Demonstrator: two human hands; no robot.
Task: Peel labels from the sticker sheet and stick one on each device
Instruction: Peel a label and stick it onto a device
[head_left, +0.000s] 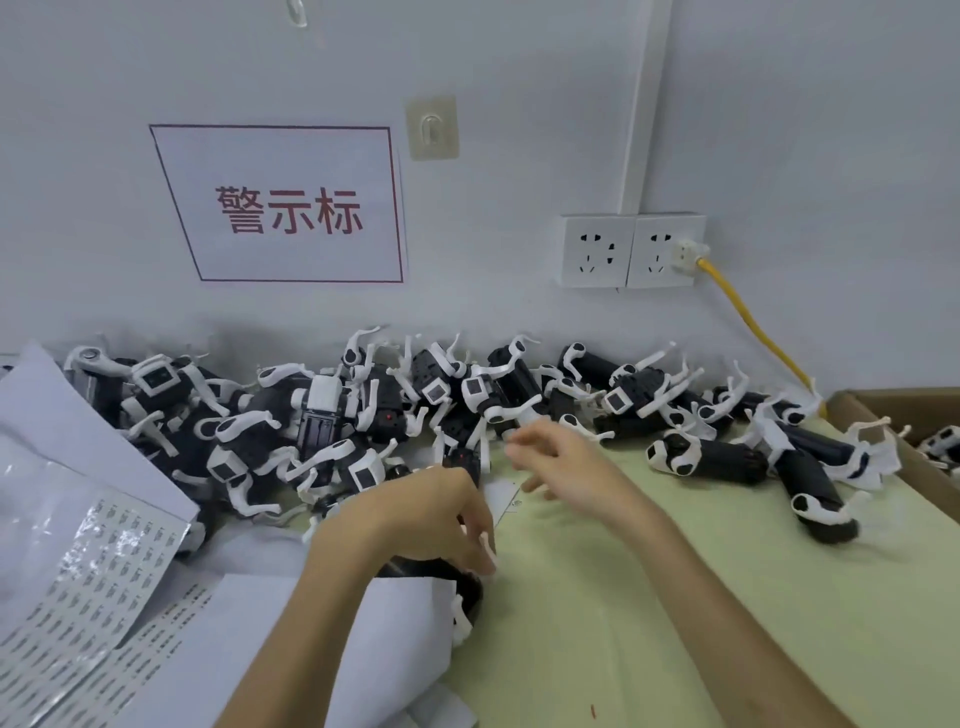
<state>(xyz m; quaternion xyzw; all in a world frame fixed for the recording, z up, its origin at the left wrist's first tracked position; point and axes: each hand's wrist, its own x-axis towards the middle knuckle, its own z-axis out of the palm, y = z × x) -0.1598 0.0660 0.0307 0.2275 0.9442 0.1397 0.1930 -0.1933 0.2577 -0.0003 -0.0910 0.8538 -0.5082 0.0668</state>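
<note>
Wall: pale grey, rising behind the tabletop's far edge.
Tabletop: pale green, one surface.
Devices: a heap of black-and-white gadgets with white curved legs along the far edge, from the left side to the right. They are too tangled for an exact count, but there are well over a dozen.
White paper: several plain sheets overlapping at the left and near-left.
Sign: one white sheet on the wall with a red border, reading "警示标" in red.
Sticker sheets: two at the near-left corner, a glossy curling one over a flatter one. Both carry rows of tiny labels whose print is too small to read.
Cardboard box: one, at the far-right corner, with at least one device inside.
Sockets: two white plates side by side on the wall. The right one takes one plug with a yellow cable.
Left hand: fingers curled down over the held device.
Held device: one black body near the middle, partly under white paper.
Right hand: blurred, near the heap. Whether the fingers pinch anything cannot be told.
Hook: one adhesive hook on the wall.
</note>
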